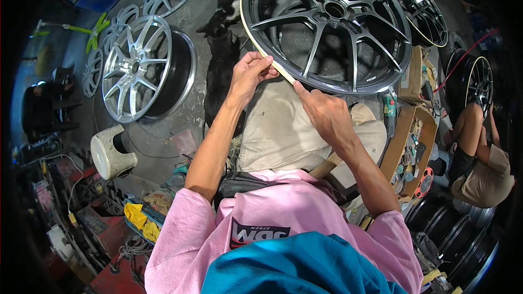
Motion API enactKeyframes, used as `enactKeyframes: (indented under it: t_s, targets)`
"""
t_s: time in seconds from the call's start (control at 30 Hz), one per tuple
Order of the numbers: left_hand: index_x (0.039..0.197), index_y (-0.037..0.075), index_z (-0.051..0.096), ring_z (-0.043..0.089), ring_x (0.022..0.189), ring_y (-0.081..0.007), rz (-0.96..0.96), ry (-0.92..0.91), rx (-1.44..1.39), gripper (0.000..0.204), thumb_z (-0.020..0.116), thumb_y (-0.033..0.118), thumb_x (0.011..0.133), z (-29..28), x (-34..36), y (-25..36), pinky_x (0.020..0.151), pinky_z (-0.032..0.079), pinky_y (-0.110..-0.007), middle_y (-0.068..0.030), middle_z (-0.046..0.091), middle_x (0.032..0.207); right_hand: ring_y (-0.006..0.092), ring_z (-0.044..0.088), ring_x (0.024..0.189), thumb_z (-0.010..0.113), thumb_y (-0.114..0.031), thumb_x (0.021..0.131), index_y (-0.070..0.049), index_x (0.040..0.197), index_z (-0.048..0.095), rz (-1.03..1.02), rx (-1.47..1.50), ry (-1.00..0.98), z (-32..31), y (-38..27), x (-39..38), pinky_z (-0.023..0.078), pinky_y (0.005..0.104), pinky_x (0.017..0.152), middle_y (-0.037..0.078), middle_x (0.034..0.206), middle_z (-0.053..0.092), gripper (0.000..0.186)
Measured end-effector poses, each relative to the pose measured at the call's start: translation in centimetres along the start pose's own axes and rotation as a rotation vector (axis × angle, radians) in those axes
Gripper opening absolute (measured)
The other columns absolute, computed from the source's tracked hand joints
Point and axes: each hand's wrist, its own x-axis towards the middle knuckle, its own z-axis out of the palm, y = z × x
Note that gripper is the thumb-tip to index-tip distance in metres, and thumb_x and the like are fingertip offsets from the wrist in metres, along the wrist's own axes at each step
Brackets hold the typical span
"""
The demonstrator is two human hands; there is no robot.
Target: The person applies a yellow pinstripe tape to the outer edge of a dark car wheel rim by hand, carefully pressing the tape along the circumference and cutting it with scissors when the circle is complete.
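Observation:
A large dark grey alloy wheel [357, 32] with bright machined spokes stands tilted in front of me. Pale yellow masking tape [244, 13] runs along the left side of its rim down to my hands. My left hand [252, 78] pinches the tape at the rim's lower left edge, thumb and fingers together. Just to the right, my right hand [328, 115] has its fingers closed at the same strip, the index fingertip against the rim edge. Its other fingers are curled and partly hidden.
A silver wheel [136, 68] leans on a black barrel at left, near a white stool [113, 152]. A black-and-white cat [223, 49] lies by the wheel. A cardboard box [406, 149] of small tools stands right, and another person [482, 177] sits beyond it by a taped wheel.

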Motion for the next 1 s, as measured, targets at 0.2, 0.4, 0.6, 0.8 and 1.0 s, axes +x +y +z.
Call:
enactKeyframes:
  t_s: [0.2, 0.4, 0.6, 0.8, 1.0]
  targets:
    - [0.116, 0.004, 0.053, 0.072, 0.080, -0.0163, -0.008, 0.023, -0.013, 0.031, 0.076, 0.012, 0.097, 0.7, -0.6, -0.4, 0.083, 0.063, -0.035, -0.0101, 0.073, 0.093, 0.0274, 0.070, 0.071, 0.059, -0.004, 0.092, -0.004, 0.141, 0.062, -0.029, -0.004, -0.010, -0.2, 0.6, -0.7, 0.056, 0.0414, 0.062, 0.012, 0.084, 0.066, 0.050]
    - [0.119, 0.004, 0.052, 0.072, 0.084, -0.0169, -0.001, 0.034, -0.037, 0.036, 0.078, 0.010, 0.095, 1.0, -0.8, -0.6, 0.084, 0.062, -0.035, -0.0108, 0.072, 0.095, 0.0278, 0.069, 0.071, 0.058, -0.003, 0.091, -0.005, 0.143, 0.061, -0.028, 0.001, -0.033, -0.3, 1.0, -1.1, 0.057, 0.0418, 0.063, 0.011, 0.084, 0.065, 0.052]
    - [0.119, 0.001, 0.053, 0.073, 0.084, -0.0182, -0.037, 0.017, -0.004, 0.035, 0.078, 0.010, 0.095, 1.5, -1.3, -1.1, 0.085, 0.062, -0.035, -0.0112, 0.072, 0.096, 0.0289, 0.069, 0.071, 0.060, -0.003, 0.090, -0.006, 0.144, 0.060, -0.028, 0.000, -0.052, -0.6, 1.5, -1.3, 0.057, 0.0426, 0.062, 0.012, 0.083, 0.065, 0.054]
    - [0.109, 0.004, 0.061, 0.071, 0.085, -0.0183, -0.080, -0.017, 0.004, 0.022, 0.076, 0.016, 0.097, 1.6, -1.7, -1.6, 0.087, 0.059, -0.035, -0.0107, 0.073, 0.095, 0.0293, 0.069, 0.070, 0.059, -0.004, 0.090, -0.006, 0.143, 0.060, -0.024, -0.007, -0.065, -0.9, 1.8, -1.7, 0.057, 0.0430, 0.063, 0.012, 0.083, 0.066, 0.053]
    - [0.104, 0.005, 0.062, 0.071, 0.084, -0.0177, -0.089, -0.046, 0.014, 0.019, 0.076, 0.018, 0.098, 2.1, -1.9, -1.9, 0.086, 0.059, -0.034, -0.0097, 0.073, 0.095, 0.0294, 0.069, 0.070, 0.059, -0.004, 0.091, -0.008, 0.143, 0.061, -0.043, -0.008, -0.035, -0.8, 2.7, -2.2, 0.057, 0.0428, 0.063, 0.012, 0.082, 0.067, 0.053]
